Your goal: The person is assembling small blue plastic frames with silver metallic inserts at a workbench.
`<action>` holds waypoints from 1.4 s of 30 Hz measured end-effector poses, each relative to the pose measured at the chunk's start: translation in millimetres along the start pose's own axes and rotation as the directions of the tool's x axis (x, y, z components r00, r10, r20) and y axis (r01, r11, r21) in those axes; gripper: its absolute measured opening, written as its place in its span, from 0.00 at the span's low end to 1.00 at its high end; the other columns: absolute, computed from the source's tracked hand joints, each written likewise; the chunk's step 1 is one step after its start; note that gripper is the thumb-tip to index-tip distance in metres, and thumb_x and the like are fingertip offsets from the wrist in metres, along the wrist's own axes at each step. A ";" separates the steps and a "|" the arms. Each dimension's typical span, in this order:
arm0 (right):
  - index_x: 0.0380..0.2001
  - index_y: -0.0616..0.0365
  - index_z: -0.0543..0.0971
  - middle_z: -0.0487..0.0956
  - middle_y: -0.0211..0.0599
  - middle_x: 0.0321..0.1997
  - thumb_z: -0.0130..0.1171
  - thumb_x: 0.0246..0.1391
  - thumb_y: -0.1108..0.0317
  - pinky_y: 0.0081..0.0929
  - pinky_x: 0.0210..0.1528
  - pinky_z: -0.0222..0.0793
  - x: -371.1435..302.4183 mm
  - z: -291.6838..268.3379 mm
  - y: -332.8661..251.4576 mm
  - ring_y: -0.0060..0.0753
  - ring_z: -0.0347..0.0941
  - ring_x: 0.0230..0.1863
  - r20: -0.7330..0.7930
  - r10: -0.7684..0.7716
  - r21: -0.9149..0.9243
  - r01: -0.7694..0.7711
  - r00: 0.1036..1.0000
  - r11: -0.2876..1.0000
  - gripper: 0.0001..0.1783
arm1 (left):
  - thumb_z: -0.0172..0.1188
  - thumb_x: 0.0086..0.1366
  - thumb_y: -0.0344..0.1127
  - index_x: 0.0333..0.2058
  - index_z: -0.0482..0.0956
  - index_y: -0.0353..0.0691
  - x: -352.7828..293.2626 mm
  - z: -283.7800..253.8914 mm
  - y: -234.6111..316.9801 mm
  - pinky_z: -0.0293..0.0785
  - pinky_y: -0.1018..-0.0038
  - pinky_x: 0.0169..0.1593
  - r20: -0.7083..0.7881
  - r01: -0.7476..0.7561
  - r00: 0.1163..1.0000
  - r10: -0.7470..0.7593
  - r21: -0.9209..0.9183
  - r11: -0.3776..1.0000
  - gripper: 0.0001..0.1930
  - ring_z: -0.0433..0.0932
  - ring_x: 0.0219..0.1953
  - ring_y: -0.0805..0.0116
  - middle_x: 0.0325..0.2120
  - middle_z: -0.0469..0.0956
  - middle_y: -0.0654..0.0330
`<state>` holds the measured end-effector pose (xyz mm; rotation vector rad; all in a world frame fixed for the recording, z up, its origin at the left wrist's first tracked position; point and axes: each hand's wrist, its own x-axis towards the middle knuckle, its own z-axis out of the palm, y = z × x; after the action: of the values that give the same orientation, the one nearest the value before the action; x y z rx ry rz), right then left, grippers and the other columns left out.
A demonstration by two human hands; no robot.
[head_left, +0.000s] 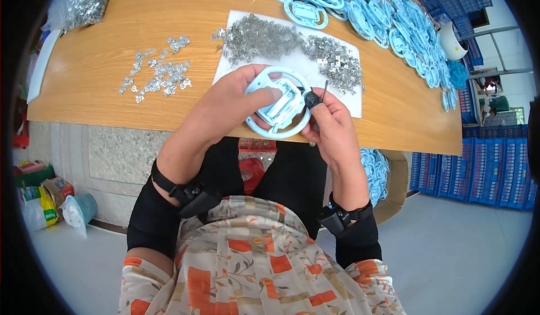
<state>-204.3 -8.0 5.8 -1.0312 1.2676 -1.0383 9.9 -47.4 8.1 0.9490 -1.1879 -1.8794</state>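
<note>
My left hand (pixel 233 98) is closed on a light blue plastic steering-wheel-shaped part (pixel 287 126), its thumb pressed over the centre panel. The part is held just above the table's front edge. At its right rim my right hand (pixel 336 126) is closed around a small tool with a black handle (pixel 313 99) and a thin metal rod (pixel 325 90); its exact kind is unclear. Beyond my hands, heaps of small metal pieces (pixel 261 36) lie on a white foam sheet (pixel 225 70). A looser scatter of metal clips (pixel 163 76) rests on the wood to the left.
A big pile of similar light blue parts (pixel 365 11) covers the table's far right. A plastic bag of metal pieces (pixel 84 5) sits far left. Below the wooden table (pixel 405 129) stands a cardboard box (pixel 397 188) of blue parts; stacked blue crates (pixel 478 171) are at right.
</note>
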 end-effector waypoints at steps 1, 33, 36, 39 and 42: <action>0.45 0.60 0.75 0.79 0.28 0.32 0.51 0.65 0.69 0.12 0.24 0.60 -2.1 0.4 0.4 0.12 0.67 0.24 0.056 0.040 0.095 -0.045 0.998 0.994 0.09 | 0.60 0.66 0.34 0.58 0.69 0.33 -4.8 1.9 1.3 0.80 0.77 0.40 -0.017 0.025 1.000 -0.025 0.013 1.000 0.24 0.79 0.42 0.73 0.45 0.78 0.58; 0.39 0.63 0.77 0.76 0.21 0.29 0.59 0.51 0.81 0.15 0.33 0.68 1.9 25.5 -16.8 0.09 0.69 0.30 0.277 -0.120 -0.149 0.166 0.953 0.975 0.10 | 0.47 0.71 0.39 0.54 0.69 0.33 -41.0 -8.9 -29.7 0.71 0.81 0.31 0.244 0.278 0.955 -0.171 -0.528 0.802 0.18 0.72 0.33 0.77 0.40 0.75 0.59; 0.43 0.64 0.78 0.76 0.22 0.33 0.58 0.53 0.82 0.15 0.36 0.69 7.6 28.2 -20.1 0.09 0.70 0.35 0.374 -0.064 -0.002 0.070 0.925 0.998 0.13 | 0.53 0.68 0.36 0.58 0.67 0.33 -63.9 -21.8 -22.9 0.79 0.75 0.48 0.260 0.210 0.962 -0.079 -0.528 0.823 0.22 0.80 0.46 0.73 0.46 0.78 0.57; 0.44 0.61 0.80 0.79 0.34 0.35 0.59 0.50 0.79 0.24 0.38 0.73 27.4 55.8 -17.1 0.27 0.77 0.35 0.358 -0.229 -0.387 0.367 0.905 0.846 0.16 | 0.56 0.65 0.29 0.58 0.67 0.33 -89.0 -34.4 -22.9 0.78 0.75 0.50 0.050 0.128 0.992 -0.118 -0.437 0.890 0.22 0.79 0.47 0.74 0.48 0.78 0.58; 0.39 0.52 0.83 0.79 0.37 0.35 0.62 0.49 0.70 0.38 0.38 0.75 41.5 101.3 -12.0 0.46 0.78 0.36 0.455 -0.448 -0.651 0.630 0.770 0.422 0.12 | 0.57 0.65 0.29 0.57 0.68 0.34 -103.4 -49.0 -26.0 0.77 0.76 0.51 0.018 0.056 0.998 -0.053 -0.405 0.913 0.22 0.79 0.47 0.75 0.48 0.78 0.58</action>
<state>-102.3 -49.0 11.6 -2.3242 1.2290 -0.7650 97.0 29.3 -9.6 0.7492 -0.7325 -2.0666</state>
